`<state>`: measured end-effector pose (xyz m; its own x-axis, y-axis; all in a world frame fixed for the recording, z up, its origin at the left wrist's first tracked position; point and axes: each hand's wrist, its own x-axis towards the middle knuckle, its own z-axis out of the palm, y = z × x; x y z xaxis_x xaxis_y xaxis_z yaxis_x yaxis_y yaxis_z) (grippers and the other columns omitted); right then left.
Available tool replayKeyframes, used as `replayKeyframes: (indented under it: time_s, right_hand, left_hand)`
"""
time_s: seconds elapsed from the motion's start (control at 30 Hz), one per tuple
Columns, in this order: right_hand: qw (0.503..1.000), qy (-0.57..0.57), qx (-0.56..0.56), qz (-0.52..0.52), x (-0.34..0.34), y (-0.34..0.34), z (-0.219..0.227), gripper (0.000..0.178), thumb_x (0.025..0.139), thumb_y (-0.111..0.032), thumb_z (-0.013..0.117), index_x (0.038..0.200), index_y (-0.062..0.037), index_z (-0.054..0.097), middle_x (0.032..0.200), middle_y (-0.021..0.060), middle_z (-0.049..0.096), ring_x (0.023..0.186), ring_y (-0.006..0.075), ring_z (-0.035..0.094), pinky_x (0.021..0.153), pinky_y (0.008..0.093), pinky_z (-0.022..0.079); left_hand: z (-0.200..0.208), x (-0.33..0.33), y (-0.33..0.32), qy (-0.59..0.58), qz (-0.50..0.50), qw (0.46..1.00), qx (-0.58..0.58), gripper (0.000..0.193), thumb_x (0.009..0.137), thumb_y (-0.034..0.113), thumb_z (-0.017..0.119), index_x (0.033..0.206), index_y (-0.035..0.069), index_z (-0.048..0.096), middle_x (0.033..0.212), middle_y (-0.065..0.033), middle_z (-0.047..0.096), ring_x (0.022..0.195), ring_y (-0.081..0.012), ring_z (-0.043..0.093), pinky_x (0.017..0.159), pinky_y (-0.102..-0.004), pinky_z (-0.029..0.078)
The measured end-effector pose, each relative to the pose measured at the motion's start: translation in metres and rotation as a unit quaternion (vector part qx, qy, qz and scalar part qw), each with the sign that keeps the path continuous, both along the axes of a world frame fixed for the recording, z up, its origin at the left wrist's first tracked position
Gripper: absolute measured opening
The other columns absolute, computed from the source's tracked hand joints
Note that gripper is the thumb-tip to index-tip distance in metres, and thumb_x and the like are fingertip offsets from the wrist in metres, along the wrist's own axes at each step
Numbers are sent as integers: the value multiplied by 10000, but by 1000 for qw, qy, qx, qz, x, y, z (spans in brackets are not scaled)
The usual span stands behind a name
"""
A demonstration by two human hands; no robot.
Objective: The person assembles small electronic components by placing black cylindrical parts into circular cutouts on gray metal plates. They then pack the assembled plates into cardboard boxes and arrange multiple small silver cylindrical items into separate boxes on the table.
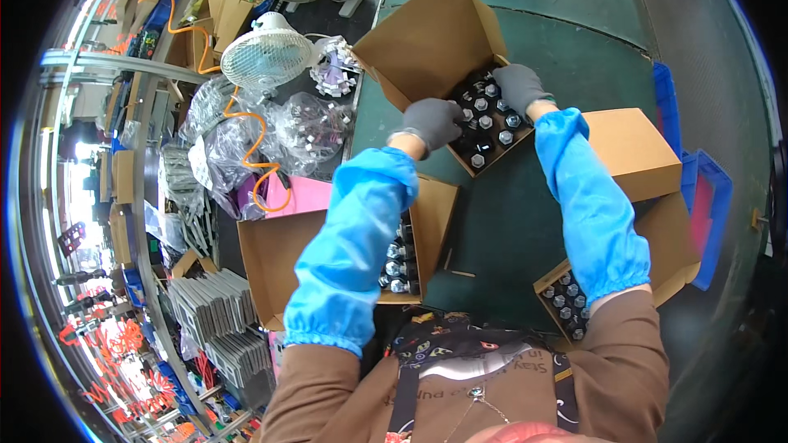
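An open cardboard box [423, 41] lies on the green table in front of me, its lid folded up at the far side. Inside are several black parts with shiny hexagonal metal ends [486, 122]. My left hand [431, 121], in a grey glove, is closed at the box's left rim, by the parts. At the far right corner my right hand [520, 87], gloved too, has its fingers curled down over the box. What either hand holds, if anything, is hidden by the gloves. Blue sleeve covers reach over both forearms.
Another open box [283, 258] with similar parts lies under my left forearm. One more open box [566, 302] is near my right elbow. A closed carton [630, 152] and blue bins [707, 205] stand right. Left are a small fan [267, 53] and bagged parts [308, 127].
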<state>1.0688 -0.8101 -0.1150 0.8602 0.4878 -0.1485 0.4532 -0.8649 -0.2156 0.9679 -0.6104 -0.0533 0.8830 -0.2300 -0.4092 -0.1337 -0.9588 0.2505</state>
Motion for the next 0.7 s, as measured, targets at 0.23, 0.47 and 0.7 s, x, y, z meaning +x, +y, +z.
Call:
replayKeyframes:
  time_s: [0.23,0.47,0.7]
  right_hand:
    - [993,-110,-5,-30,-40,16,10,242,899,-146,565,1090,-100,706,1083,152,678,1067,329,655,877,447,538]
    - [999,17,-16,33,-90,32,7,258,911,-134,544,1114,-62,686,1149,165,636,1047,338,657,826,452,556]
    - [988,-18,-10,151,-69,25,-18,276,932,-157,500,936,-63,759,984,176,733,928,326,719,793,453,576]
  left_hand:
    - [-14,-17,-37,49,-4,990,131,375,779,384,721,1030,108,760,1025,-134,732,1009,-326,692,865,-446,551]
    - [-55,-29,-42,-48,101,991,78,270,786,251,734,969,53,753,1028,-192,721,975,-325,708,788,-420,581]
    - [-79,-36,-50,-107,84,983,119,254,787,208,706,968,34,749,1040,-209,713,968,-344,703,812,-417,576]
